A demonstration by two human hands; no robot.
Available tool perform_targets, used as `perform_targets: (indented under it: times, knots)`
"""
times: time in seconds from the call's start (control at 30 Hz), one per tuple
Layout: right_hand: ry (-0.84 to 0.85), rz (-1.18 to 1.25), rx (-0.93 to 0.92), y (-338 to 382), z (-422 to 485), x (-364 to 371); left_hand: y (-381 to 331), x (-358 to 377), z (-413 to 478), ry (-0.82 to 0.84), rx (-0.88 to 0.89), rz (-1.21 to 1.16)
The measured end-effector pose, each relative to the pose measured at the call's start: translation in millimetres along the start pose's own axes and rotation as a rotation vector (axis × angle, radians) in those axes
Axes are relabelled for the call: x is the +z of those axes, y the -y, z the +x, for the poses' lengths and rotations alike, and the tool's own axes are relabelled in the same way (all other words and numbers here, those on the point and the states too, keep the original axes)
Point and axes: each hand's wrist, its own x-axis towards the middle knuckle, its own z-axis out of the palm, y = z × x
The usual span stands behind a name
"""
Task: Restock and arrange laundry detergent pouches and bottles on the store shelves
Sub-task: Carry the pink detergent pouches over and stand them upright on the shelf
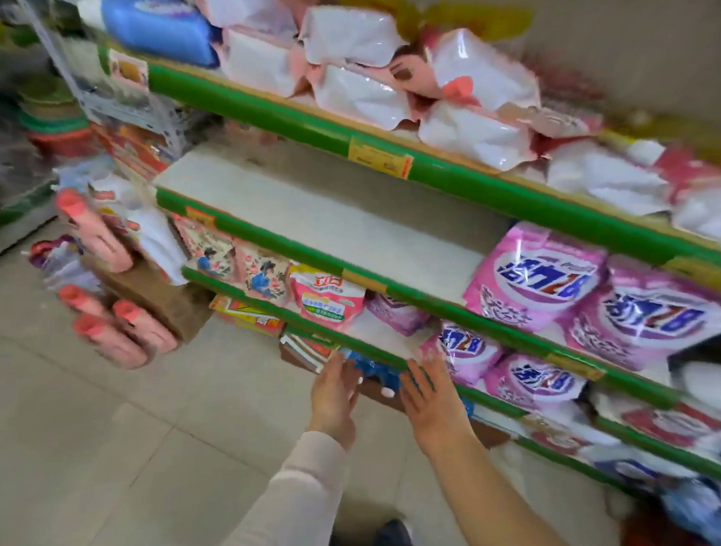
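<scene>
Head view: green-edged shelves (311, 223) above tiled floor (66, 423).

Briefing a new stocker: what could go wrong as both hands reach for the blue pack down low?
White pouches heaped on the top shelf crowd its front edge; a bump might drop one. Pink bottles sit on the floor, a likely trip hazard. The left hand and right hand are open; the blue pack may slip.

Tiled floor (86, 446), stacked basins (51, 123), cardboard box (159, 298)
</scene>
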Motion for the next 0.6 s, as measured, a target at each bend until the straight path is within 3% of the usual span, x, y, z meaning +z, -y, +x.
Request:
perform_targets:
  times: [0.2, 0.4, 0.6]
  knots:
    - [-0.07, 0.113, -0.145, 77, 0, -64, 30, 98, -21, 0.215, -0.023, 0.107]
    - [-0.064, 0.058, -0.278, 150, -4, -120, 67, 197, -52, 0.355, 0.011, 0.194]
    - [-0.122, 0.035, -0.49, 237, -16, -166, 73, 285, -94, 0.517, 0.268, 0.474]
